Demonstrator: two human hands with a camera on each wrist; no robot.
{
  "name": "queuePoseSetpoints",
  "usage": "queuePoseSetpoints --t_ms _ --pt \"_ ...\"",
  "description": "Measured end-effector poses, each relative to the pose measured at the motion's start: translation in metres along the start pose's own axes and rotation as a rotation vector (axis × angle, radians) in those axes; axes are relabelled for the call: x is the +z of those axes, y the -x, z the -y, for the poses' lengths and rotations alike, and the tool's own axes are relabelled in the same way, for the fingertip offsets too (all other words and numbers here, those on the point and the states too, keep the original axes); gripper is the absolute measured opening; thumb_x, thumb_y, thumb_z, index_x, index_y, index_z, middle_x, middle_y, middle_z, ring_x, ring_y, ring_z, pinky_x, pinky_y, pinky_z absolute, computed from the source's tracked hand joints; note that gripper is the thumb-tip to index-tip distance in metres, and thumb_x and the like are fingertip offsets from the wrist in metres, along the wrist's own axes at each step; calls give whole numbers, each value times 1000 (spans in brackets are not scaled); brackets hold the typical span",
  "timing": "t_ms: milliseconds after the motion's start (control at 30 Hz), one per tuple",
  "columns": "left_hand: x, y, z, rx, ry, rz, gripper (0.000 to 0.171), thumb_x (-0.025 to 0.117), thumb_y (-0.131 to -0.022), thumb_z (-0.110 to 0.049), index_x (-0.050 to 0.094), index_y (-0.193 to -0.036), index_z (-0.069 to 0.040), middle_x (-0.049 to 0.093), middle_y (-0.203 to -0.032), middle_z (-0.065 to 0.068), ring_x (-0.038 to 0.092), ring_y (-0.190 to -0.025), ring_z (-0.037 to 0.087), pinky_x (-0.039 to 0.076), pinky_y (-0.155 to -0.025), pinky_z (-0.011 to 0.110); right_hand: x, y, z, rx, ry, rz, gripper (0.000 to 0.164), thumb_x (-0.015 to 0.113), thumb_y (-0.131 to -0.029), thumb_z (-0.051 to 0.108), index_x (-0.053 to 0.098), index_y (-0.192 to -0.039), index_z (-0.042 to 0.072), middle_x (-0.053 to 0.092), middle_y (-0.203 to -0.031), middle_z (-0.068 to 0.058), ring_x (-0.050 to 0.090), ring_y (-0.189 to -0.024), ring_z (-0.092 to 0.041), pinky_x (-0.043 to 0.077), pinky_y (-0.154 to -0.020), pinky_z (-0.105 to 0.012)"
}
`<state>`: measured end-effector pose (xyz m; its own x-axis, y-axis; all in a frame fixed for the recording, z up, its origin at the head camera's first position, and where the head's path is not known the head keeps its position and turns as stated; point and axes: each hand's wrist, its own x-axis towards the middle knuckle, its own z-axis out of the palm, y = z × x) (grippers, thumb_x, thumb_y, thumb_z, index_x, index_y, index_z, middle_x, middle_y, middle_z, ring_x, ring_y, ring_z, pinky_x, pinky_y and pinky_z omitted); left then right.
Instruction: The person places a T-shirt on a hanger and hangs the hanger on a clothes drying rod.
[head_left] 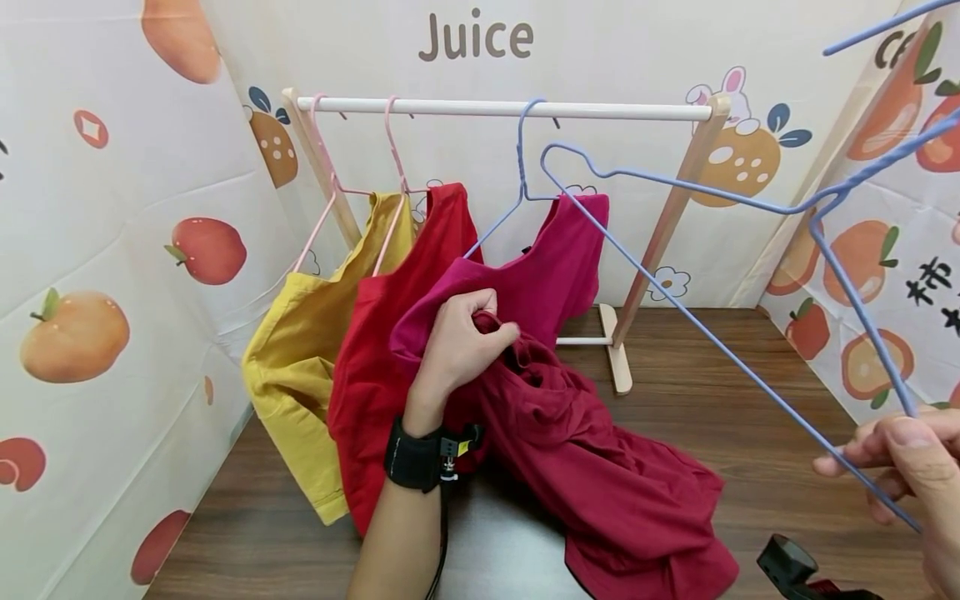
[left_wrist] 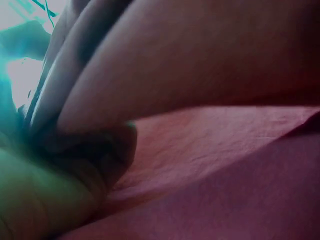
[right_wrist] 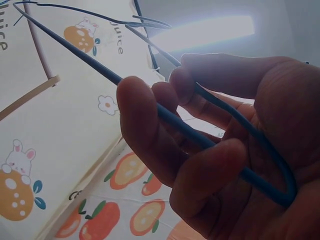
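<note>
My left hand point(head_left: 459, 343) grips a bunched edge of a dark red garment point(head_left: 630, 492), thumb and fingers curled round the cloth. The garment drapes down to the right onto the table; its exact kind is hard to tell. In the dim left wrist view, fingers point(left_wrist: 150, 65) press close over reddish cloth point(left_wrist: 200, 150). At the right edge, my right hand point(head_left: 926, 467) holds a blue wire hanger point(head_left: 862, 177) by one end, its hook up at the upper right. The right wrist view has the hanger's wire point(right_wrist: 190, 132) lying between the curled fingers and the palm.
A clothes rack point(head_left: 480, 107) with a white bar stands behind. On it hang a yellow garment point(head_left: 292, 375) and a red garment point(head_left: 375, 350) on pink hangers, and a magenta garment point(head_left: 555, 275) on a blue hanger. Printed cloth walls surround the brown table point(head_left: 697, 367).
</note>
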<state>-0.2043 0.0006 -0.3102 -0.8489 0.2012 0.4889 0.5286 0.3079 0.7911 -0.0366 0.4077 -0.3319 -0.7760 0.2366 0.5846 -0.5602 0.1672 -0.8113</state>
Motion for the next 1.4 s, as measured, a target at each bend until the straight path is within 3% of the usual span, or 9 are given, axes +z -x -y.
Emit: queuePoseSetpoints --t_ms 133,267,500,767,933,1033,1167,1267,1400 --pt "-2 1 0 -11 56 81 33 58 -73 -2 28 -68 -15 20 -66 -3 17 -62 12 17 -55 27 12 -1 11 1 8 -8 24 41 -102 -11 60 -88 -10 74 -75 -5 75 -62 -10 20 -31 -33" --pt "-2 0 0 -36 25 85 36 60 -72 2 28 -68 -15 19 -65 -4 17 -62 12 17 -54 27 18 -1 16 -9 37 3 24 42 -103 -10 60 -87 -8 74 -73 -4 74 -61 -8 21 -31 -33" --pt "4 -2 2 4 -82 -30 56 78 -79 -9 26 -60 -18 18 -61 -7 14 -62 10 16 -54 27 12 -2 9 -23 -16 28 23 41 -102 -11 60 -89 -9 75 -76 -5 75 -63 -10 22 -31 -33" --pt "12 -4 6 201 -161 -182 61 72 -95 -14 21 -62 -19 17 -69 -4 13 -66 10 15 -59 25 10 -3 5 -46 -56 46 21 41 -102 -12 58 -89 -13 73 -79 -7 76 -66 -12 25 -32 -31" --pt "9 -3 5 166 -157 -130 53 73 -96 -15 29 -65 -16 19 -66 -4 16 -63 10 19 -58 26 13 -3 8 -48 -68 52 21 41 -102 -11 58 -89 -12 73 -80 -7 76 -65 -12 23 -32 -32" --pt "8 -3 4 105 -143 -64 31 70 -97 -13 45 -79 -12 43 -68 -1 44 -65 11 35 -65 27 10 -3 5 -58 -77 75 21 40 -102 -12 58 -90 -14 72 -83 -7 76 -67 -13 25 -32 -31" --pt "7 -3 1 52 -85 26 6 58 -102 -6 57 -104 -12 63 -89 5 60 -80 17 45 -76 32 2 -3 -2 -82 -74 109 21 39 -101 -14 57 -90 -17 71 -84 -8 76 -67 -15 27 -32 -30" --pt "6 -3 1 54 -24 54 13 50 -105 -3 59 -109 -10 58 -83 6 50 -72 18 42 -74 31 -9 -1 -13 -91 -93 135 21 38 -101 -15 55 -89 -20 72 -86 -8 76 -66 -17 26 -32 -30" --pt "6 -5 1 55 65 31 18 45 -106 -2 62 -108 -7 52 -78 7 47 -69 20 41 -73 29 -37 5 -43 -101 -136 207 19 36 -99 -18 52 -93 -24 70 -90 -16 76 -67 -25 28 -34 -28"
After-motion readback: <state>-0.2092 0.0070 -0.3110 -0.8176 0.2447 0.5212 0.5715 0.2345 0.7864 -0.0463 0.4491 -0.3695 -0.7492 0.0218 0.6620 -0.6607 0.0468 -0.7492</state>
